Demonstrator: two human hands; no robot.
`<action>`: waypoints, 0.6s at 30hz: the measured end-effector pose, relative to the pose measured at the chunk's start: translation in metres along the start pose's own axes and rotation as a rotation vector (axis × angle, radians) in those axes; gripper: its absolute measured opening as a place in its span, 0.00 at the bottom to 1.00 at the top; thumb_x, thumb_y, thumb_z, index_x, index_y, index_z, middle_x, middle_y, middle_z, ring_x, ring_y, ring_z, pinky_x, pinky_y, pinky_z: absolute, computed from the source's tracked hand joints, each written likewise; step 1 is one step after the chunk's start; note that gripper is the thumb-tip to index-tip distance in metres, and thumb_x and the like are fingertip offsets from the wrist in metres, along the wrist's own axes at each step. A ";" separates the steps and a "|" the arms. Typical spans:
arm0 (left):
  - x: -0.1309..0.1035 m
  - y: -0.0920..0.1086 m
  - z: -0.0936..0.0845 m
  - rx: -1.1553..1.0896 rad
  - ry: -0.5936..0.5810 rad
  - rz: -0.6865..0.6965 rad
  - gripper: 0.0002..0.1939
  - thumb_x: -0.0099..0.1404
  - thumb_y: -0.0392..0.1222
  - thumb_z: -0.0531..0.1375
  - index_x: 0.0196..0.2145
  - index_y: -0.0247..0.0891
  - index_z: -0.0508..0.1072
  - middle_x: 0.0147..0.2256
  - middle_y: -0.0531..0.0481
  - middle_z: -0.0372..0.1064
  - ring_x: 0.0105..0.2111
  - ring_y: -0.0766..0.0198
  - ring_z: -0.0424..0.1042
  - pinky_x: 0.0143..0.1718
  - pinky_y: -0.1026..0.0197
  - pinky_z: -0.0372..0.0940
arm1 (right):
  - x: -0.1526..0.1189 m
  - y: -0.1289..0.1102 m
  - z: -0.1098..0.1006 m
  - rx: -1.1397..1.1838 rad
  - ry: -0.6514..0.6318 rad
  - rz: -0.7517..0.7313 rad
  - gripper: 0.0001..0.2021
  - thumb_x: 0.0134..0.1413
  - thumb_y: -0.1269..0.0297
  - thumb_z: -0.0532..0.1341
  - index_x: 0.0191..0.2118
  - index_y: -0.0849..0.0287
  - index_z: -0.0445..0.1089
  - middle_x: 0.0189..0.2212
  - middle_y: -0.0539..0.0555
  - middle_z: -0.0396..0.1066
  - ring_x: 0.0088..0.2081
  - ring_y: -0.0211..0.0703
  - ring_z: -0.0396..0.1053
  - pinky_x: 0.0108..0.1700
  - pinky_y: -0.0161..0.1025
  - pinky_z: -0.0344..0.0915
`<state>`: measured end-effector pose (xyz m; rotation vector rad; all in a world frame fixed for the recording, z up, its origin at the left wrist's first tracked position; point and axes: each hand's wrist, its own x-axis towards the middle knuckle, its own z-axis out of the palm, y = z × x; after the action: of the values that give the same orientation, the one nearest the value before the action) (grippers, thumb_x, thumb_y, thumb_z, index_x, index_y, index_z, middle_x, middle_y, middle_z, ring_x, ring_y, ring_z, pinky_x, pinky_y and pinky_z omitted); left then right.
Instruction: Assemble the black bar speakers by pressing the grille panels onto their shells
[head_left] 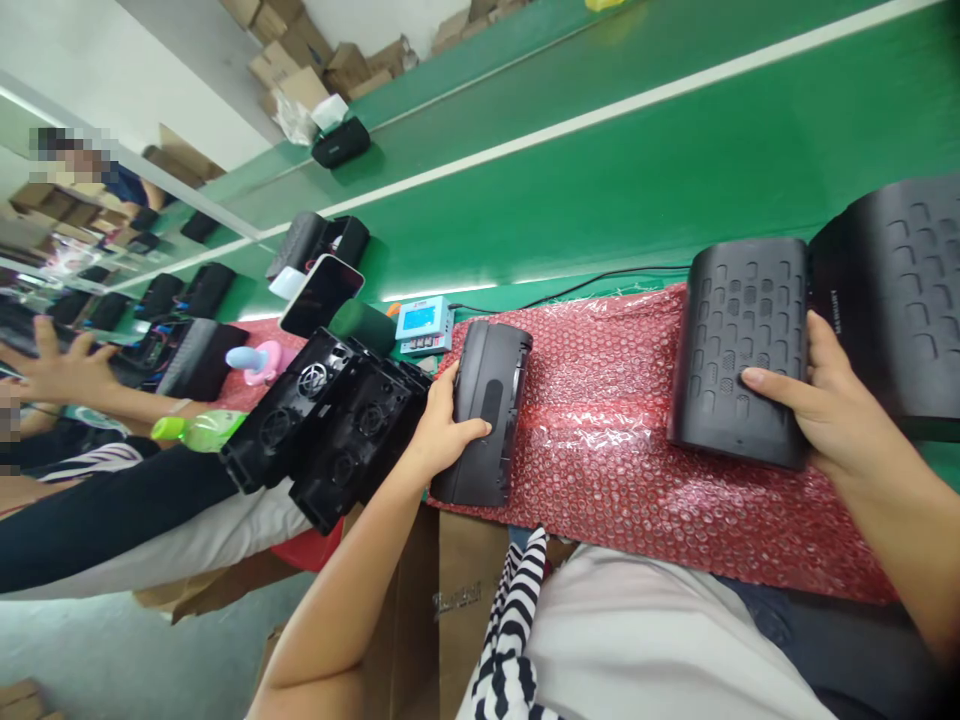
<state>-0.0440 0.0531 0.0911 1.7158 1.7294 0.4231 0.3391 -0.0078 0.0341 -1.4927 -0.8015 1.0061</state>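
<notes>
My left hand [448,425] is closed around the left side of a black plastic speaker housing [491,400], its thumb lying across the smooth top. This housing rests at the left end of a red bubble-wrap sheet [600,430]. My right hand [832,400] grips the right edge of a black speaker cover [742,350] with raised oval patterns, thumb on its face. Directly to the right stand more black patterned covers [892,290]. Left of my left hand lie open black housings [330,410] with round grilles inside.
A small blue tester [424,322] with a cable sits behind the left housing. Nearby are a phone [322,295], a green bottle [199,430] and a pink tape dispenser [262,360]. At the left a co-worker's hand [64,370] reaches over the bench. A green conveyor belt [600,170] runs behind.
</notes>
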 end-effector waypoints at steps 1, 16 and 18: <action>0.001 -0.001 0.000 -0.002 0.000 0.003 0.52 0.43 0.44 0.62 0.64 0.29 0.48 0.62 0.37 0.45 0.63 0.49 0.47 0.65 0.50 0.43 | 0.000 0.000 0.000 0.002 -0.002 -0.002 0.45 0.32 0.55 0.72 0.60 0.50 0.58 0.55 0.54 0.61 0.55 0.51 0.62 0.61 0.53 0.58; -0.001 0.001 -0.002 -0.014 -0.008 -0.015 0.49 0.45 0.42 0.61 0.63 0.32 0.48 0.63 0.38 0.44 0.64 0.49 0.46 0.65 0.49 0.42 | -0.001 0.003 -0.001 0.043 -0.010 0.001 0.45 0.34 0.57 0.72 0.61 0.50 0.57 0.55 0.54 0.61 0.54 0.47 0.63 0.58 0.45 0.61; -0.001 0.002 -0.002 -0.014 -0.010 -0.017 0.49 0.44 0.42 0.61 0.63 0.33 0.48 0.63 0.38 0.44 0.64 0.49 0.45 0.65 0.49 0.42 | -0.001 0.003 -0.001 0.043 -0.007 0.004 0.45 0.34 0.57 0.72 0.62 0.50 0.57 0.56 0.54 0.61 0.54 0.45 0.63 0.59 0.43 0.62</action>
<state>-0.0436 0.0524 0.0939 1.6891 1.7290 0.4181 0.3393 -0.0095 0.0312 -1.4552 -0.7777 1.0259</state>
